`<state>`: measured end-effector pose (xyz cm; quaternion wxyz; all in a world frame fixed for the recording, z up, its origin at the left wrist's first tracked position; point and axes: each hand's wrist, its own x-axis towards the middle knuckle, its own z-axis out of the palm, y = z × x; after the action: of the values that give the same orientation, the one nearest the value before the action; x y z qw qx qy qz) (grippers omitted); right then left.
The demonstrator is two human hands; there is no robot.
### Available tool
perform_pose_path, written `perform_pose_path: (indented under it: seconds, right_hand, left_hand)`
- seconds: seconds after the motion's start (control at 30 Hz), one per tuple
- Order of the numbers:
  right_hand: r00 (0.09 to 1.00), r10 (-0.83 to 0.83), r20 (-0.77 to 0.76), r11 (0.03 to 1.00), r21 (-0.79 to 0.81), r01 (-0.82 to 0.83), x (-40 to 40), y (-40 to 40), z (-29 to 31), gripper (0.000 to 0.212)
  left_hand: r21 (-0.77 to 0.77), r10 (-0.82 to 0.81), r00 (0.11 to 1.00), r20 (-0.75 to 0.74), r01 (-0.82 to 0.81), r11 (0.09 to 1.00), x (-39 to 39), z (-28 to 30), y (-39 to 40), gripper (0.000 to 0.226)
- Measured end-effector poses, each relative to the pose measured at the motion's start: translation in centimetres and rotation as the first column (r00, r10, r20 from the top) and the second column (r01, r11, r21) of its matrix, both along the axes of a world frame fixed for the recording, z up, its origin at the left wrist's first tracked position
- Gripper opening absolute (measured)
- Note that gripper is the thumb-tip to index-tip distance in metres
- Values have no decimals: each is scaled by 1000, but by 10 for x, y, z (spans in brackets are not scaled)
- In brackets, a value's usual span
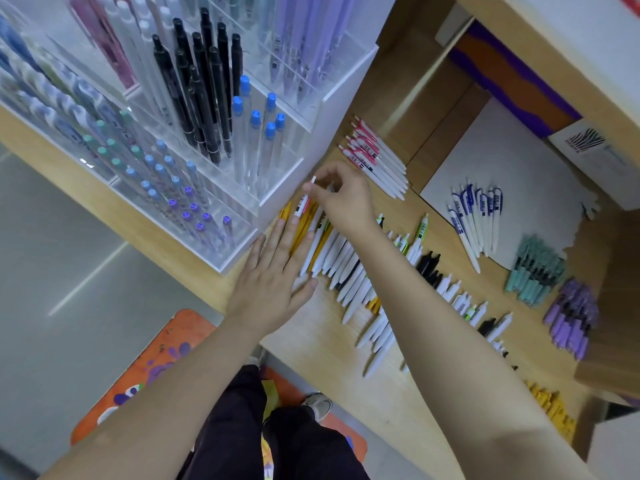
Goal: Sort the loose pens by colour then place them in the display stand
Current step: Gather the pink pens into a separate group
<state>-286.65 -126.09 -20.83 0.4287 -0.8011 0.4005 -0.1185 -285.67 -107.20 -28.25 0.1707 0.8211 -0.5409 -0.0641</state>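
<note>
Bright even indoor light, soft shadows, wide-angle edge distortion, slight blur

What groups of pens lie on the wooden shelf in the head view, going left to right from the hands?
yellow pens → pink-clipped pens → blue-clipped pens → teal pens → purple pens

Display stand [194, 140] on the counter [329, 341] at left, loose pens [356, 271] just right of it — sorted bunches [377, 161] farther right.
</note>
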Motion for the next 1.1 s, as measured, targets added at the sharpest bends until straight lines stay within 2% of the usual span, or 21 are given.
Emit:
perform_pose_path:
  seconds: [0.1, 0.23, 0.3, 0.37, 0.43, 0.5, 0.57, 0.67, 0.73, 0.83, 0.87, 0.9, 0.93, 1.0, 1.03, 1.1]
  right_hand:
    - [981, -135, 139, 973, 207, 104, -12, -1, 22, 18]
    - [959, -169, 228, 942, 325, 88, -37, -6, 47, 18]
    - [961, -141, 236, 926, 376, 44, -48, -6, 55, 17]
    - [963, -121, 242, 920, 392, 17, -59, -8, 59, 14]
    - [960, -135, 244, 919, 394, 29, -71, -12, 61, 12]
    - [954, -168, 249, 915, 400, 57, -81, -16, 62, 12]
    - [949, -194, 250, 912, 402, 81, -91, -20, 64, 13]
    - [974, -168, 153, 910, 404, 93, -107, -24, 57, 26]
    - [994, -82, 76, 917, 397, 45, -115, -24, 51, 20]
    - [999, -20, 29, 928, 374, 8, -117, -23, 44, 5]
    - [1000, -22, 20, 939, 342, 14, -116, -25, 42, 9]
    - [1000, -29, 5, 953, 300, 26, -113, -28, 39, 10]
    - [999, -42, -11, 966, 254, 44, -111, -32, 37, 9]
    - [995, -97, -36, 984, 150, 101, -104, -43, 28, 3]
    - [991, -125, -41, 988, 81, 128, -100, -51, 23, 3]
    - [987, -159, -20, 982, -105, 156, -91, -67, 11, 9]
  left_hand:
    - [-138, 18, 999, -30, -22, 990, -1, 6, 4, 70]
    - [-246, 137, 946, -293, -213, 946, -7, 39, -11, 61]
    - [-243, 180, 842, -509, -341, 908, -10, 60, -30, 47]
    - [-168, 179, 653, -736, -432, 886, -13, 74, -50, 25]
    - [-48, 181, 464, -867, -440, 897, -14, 79, -66, 9]
    - [29, 184, 357, -916, -397, 917, -15, 79, -78, 11]
    - [58, 193, 334, -922, -375, 925, -16, 84, -88, 5]
    - [45, 193, 252, -948, -495, 868, -16, 94, -97, 7]
    - [46, 204, 216, -955, -571, 820, -13, 99, -102, 10]
    - [44, 197, 202, -959, -582, 812, -12, 99, -107, 9]
    - [41, 198, 213, -957, -575, 817, -12, 96, -106, 8]
    - [22, 221, 290, -931, -558, 829, -11, 91, -104, 11]
    - [-25, 248, 458, -854, -510, 860, -8, 83, -101, 25]
    - [-106, 210, 828, -519, -306, 946, -2, 61, -87, 50]
    - [-103, 160, 929, -334, -205, 973, 0, 49, -79, 57]
    - [-2, 89, 990, -108, -89, 996, 2, 34, -63, 65]
